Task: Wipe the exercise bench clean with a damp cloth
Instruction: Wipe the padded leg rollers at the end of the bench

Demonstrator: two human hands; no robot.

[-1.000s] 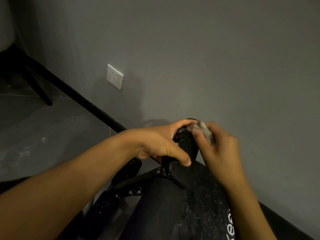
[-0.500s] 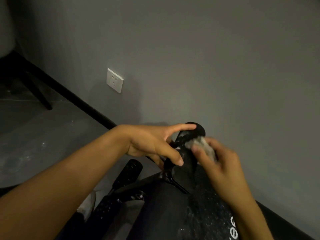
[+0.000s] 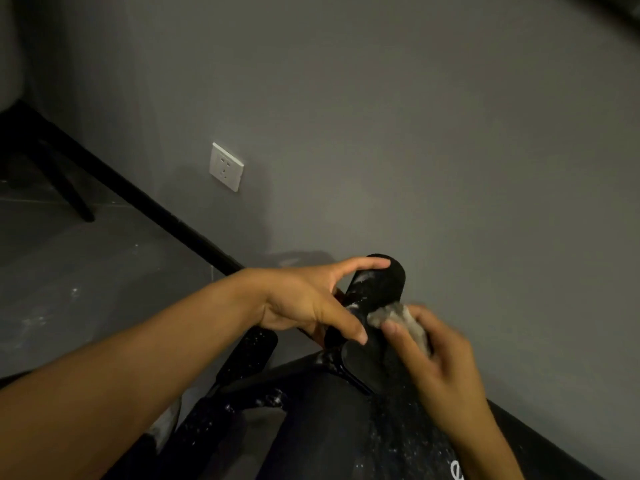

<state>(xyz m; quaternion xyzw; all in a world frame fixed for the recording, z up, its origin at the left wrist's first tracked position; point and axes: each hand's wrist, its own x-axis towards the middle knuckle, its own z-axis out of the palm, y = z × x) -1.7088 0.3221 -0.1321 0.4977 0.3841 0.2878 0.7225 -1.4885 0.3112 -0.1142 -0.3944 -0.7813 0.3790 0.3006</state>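
Below, against the grey wall (image 3: 415, 133), we see the black, speckled bench surface (image 3: 408, 441), its foam roller (image 3: 379, 289) at the far end. Our left hand (image 3: 308, 303) grips the roller, fingers spread round it; our right hand (image 3: 441, 365), blurred, pinches the grey cloth (image 3: 398, 315) in its fingers against the roller's side.

Left forearm reaches in from the bottom-left corner, bare. The left hand (image 3: 308, 299) wraps the bench's foam roller (image 3: 381, 282), index finger over the top and thumb down the near side. The right hand (image 3: 443, 355) comes up from the bottom right, kinda blurry, with its fingers pinching the cloth (image 3: 398, 317) against the roller.
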